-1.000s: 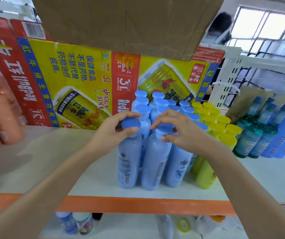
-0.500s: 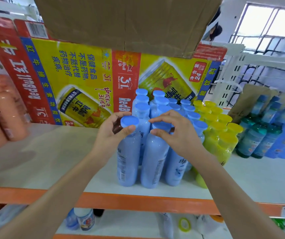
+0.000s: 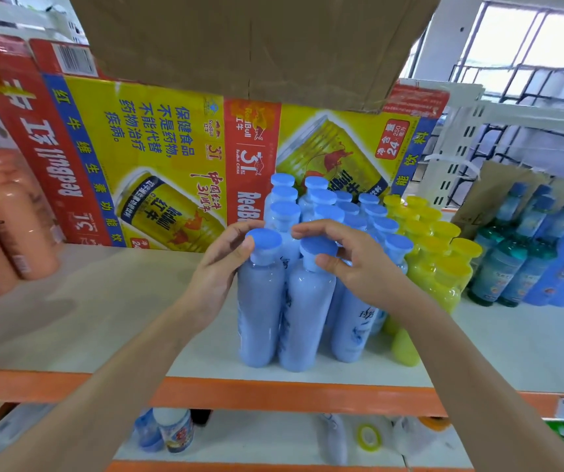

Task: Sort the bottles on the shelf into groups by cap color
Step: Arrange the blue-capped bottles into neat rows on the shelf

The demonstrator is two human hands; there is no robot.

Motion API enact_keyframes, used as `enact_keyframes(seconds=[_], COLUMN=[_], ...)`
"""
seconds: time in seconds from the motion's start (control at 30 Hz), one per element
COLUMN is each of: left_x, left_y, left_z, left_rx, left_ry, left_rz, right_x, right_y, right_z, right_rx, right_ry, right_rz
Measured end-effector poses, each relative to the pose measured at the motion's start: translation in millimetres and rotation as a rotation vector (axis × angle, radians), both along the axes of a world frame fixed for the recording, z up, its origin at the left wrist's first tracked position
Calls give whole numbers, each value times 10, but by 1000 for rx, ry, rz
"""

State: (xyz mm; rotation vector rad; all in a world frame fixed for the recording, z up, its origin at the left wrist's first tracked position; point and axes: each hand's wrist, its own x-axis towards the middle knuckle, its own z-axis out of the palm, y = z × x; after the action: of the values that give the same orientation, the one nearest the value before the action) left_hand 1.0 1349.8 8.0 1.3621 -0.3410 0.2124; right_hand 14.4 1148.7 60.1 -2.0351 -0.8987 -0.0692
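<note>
The front-left blue bottle (image 3: 260, 308) stands upright at the near edge of the shelf (image 3: 103, 318), touching the second blue bottle (image 3: 304, 318) on its right. Both head a packed cluster of blue-capped bottles (image 3: 321, 202) running back toward the Red Bull carton (image 3: 158, 158).

The left hand (image 3: 219, 270) grips the front-left bottle at its neck, with the thumb on the near side of the cap and the fingers (image 3: 236, 229) curled behind it. The right hand (image 3: 352, 260) pinches the second bottle's cap, thumb just under its rim and fingers arched over the top.

Yellow-capped bottles (image 3: 434, 253) stand against the cluster's right side. Green and blue bottles (image 3: 512, 260) stand farther right, and orange bottles (image 3: 11, 226) well apart at the left.
</note>
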Motion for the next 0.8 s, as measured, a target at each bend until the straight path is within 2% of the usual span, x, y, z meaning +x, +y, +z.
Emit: enact_keyframes(seconds=[0.2,0.3,0.63,0.8], left_x=[50,96,197,261], left_y=[-92,-56,96,210], left_z=[-19,-60,-41,-46], left_rx=[218,231,197,169], left_ry=[-68,-78,-34,-15], left_rz=[178,208,-64,-122], right_x=[-10,-28,36,56], right_y=[20,39,19,10], right_z=[-56,-54,-27,-21], right_rx=[87,89,8,-5], right_ry=[-27,-26,21,61], right_rz=[-242,-261,-159,-66])
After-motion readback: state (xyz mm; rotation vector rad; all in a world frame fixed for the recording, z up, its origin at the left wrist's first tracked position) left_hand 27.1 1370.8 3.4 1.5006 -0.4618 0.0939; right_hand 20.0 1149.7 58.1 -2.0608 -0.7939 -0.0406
